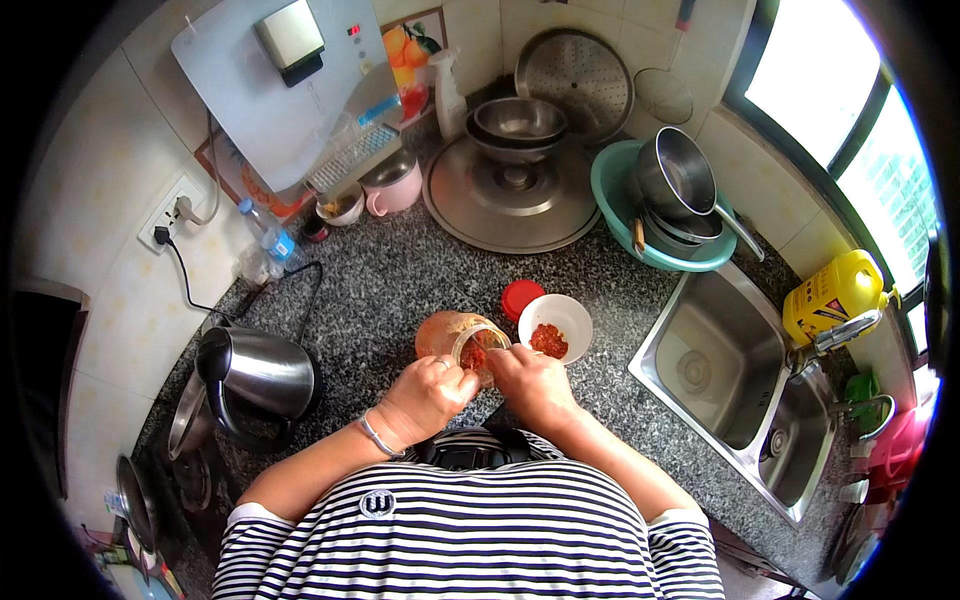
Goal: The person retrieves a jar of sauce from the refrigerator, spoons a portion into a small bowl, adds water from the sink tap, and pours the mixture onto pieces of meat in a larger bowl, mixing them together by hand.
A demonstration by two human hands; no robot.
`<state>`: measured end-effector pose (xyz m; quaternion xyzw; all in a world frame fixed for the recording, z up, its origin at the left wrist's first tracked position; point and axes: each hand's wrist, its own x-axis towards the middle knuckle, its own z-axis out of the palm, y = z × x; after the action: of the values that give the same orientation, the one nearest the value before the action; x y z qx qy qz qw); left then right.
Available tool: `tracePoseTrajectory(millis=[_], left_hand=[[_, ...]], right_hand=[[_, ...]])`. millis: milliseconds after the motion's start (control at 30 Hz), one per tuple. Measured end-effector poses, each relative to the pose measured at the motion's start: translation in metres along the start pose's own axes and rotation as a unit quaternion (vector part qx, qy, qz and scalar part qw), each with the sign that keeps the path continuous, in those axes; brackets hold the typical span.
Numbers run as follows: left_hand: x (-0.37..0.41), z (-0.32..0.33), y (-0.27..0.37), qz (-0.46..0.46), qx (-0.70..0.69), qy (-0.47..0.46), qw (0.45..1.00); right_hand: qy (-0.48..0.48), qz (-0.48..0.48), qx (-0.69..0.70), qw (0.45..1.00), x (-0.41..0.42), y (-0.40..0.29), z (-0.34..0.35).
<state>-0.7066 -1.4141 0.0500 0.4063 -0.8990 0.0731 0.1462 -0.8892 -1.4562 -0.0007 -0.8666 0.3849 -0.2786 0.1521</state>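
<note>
A clear jar [441,335] with red chopped sauce inside lies tilted on the counter, its mouth turned towards me. My left hand [429,391] grips the jar near its rim. In my right hand [538,384] is a thin utensil [478,342] that reaches into the jar mouth; the fingers hide most of it, so its kind is unclear. Just right of the jar stands a white bowl [571,319] with a small heap of red chopped sauce [549,341] in it. A red lid [522,300] rests behind, against the bowl's left side.
An electric kettle [274,375] stands at left, its cord running to a wall socket [171,214]. Behind are a large metal lid [457,214] bearing bowls, a pink cup [397,184] and a green basin [611,199] with pans. The double sink [712,352] is at right.
</note>
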Motion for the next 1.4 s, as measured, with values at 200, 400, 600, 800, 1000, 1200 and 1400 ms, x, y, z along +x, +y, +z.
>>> tracePoseTrajectory(millis=[200, 400, 600, 800, 1000, 1200, 1400], left_hand=[[-0.001, 0.005, 0.005, 0.019, -0.010, 0.006, 1.000], [-0.001, 0.005, 0.006, 0.013, -0.005, 0.004, 1.000], [-0.006, 0.000, 0.002, -0.008, 0.000, 0.003, 1.000], [-0.008, -0.006, -0.003, -0.029, -0.014, 0.006, 0.999], [-0.007, -0.005, -0.004, -0.035, -0.012, 0.001, 0.999], [-0.005, -0.007, -0.008, -0.043, -0.016, 0.008, 0.999], [-0.004, -0.005, -0.010, -0.062, -0.041, 0.008, 0.997]], right_hand=[[-0.039, 0.051, 0.028, 0.998, 0.007, -0.009, 0.014], [-0.014, 0.219, 0.268, 0.938, 0.007, -0.017, 0.004], [0.028, 0.410, 0.498, 0.764, -0.005, -0.001, -0.002], [0.068, 0.452, 0.630, 0.628, -0.018, -0.006, -0.035], [0.075, 0.449, 0.640, 0.618, -0.028, -0.003, -0.044], [0.117, 0.444, 0.667, 0.586, -0.042, 0.009, -0.059], [0.233, 0.356, 0.437, 0.792, -0.065, 0.045, -0.058]])
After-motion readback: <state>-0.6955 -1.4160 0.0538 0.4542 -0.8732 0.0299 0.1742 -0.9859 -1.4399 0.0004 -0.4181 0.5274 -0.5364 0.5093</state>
